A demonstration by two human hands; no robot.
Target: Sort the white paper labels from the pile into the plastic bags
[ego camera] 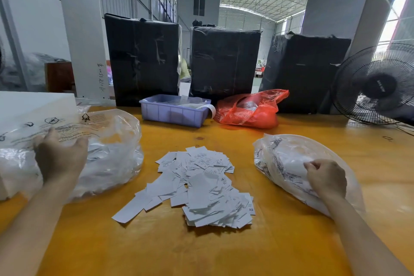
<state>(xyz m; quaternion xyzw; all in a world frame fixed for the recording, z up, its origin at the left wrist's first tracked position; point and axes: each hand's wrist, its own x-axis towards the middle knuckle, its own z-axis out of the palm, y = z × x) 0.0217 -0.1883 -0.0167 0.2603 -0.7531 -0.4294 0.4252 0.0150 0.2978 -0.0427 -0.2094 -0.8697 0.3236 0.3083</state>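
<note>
I see a loose pile of white paper labels (192, 188) lying in the middle of the yellow table (224, 251), between my two hands and touched by neither. My left hand (59, 157) rests on the large clear plastic bag (107, 152) at the left, fingers spread and relaxed against the film, gripping nothing that I can make out. My right hand (326, 178) sits on the smaller clear bag (289, 161) at the right, fingers curled and pinching a fold of its plastic. Both bags hold white contents and carry black print. At the far edge of the table stands a lilac plastic bin (172, 113) with paper strips inside, and just beside it on the right lies a red plastic bag (251, 108). Behind them three black-wrapped parcels (224, 60) stand upright in a row. A black fan (378, 84) stands at the right edge, and a white block (33, 103) sits at the left behind the large bag.
</note>
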